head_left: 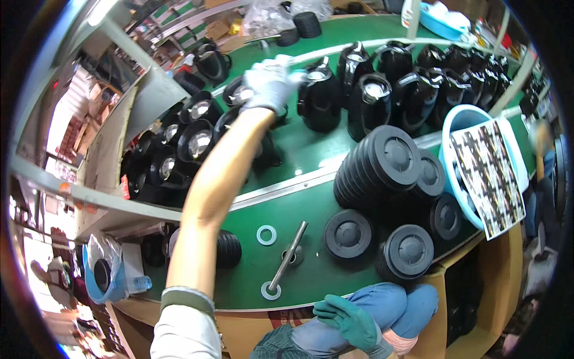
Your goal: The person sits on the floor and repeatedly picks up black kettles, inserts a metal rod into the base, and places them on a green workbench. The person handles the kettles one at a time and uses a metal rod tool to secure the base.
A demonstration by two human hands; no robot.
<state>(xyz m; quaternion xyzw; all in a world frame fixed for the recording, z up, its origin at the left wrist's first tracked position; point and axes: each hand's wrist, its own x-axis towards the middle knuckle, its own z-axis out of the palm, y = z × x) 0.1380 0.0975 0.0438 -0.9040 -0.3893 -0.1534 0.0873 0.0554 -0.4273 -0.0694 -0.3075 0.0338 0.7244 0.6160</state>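
My left arm reaches far across the green bench, and my left hand [269, 84], in a pale grey glove, is above the black kettle bodies. Motion smears its fingers, so their grip is hidden from me. Just right of it stands a glossy black kettle body [320, 99]; below and left, several open-topped ones such as this kettle body [200, 143] lie tilted. My right hand [347, 320], in a green glove, rests on my lap with its fingers stretched out and holds nothing. On the near bench lie a metal rod [288, 256], one pale ring [266, 235] and another pale ring [271, 291] at its lower end.
Stacked black round discs [394, 157] stand right of the rod. A blue basket [448, 157] with a patterned sheet [489, 176] is at the right edge. A metal rail [305, 184] divides the green surfaces. A small blue bin [95, 281] hangs at left; a cardboard box [508, 281] stands lower right.
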